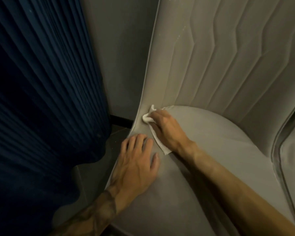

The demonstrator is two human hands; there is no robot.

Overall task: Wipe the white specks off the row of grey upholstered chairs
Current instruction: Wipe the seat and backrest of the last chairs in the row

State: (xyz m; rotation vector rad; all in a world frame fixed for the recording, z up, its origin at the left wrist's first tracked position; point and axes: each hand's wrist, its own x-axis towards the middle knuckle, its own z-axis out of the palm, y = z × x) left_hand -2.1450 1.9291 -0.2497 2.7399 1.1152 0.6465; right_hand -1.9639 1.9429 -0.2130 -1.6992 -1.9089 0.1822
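A grey upholstered chair point(220, 79) fills the right of the head view, with a quilted zigzag backrest and a rounded seat cushion point(211, 133). Faint white specks point(179, 36) dot the upper left of the backrest. My right hand point(167, 130) is shut on a white cloth point(154, 132) and presses it where the left side wing meets the seat. My left hand point(136, 164) lies flat with fingers spread on the chair's left front edge, just below the cloth.
A dark blue pleated curtain point(41, 99) hangs at the left, close to the chair. A grey wall point(123, 57) with a dark skirting strip stands behind. A second grey chair point(293, 159) adjoins at the right edge. Tiled floor point(85, 178) shows below the curtain.
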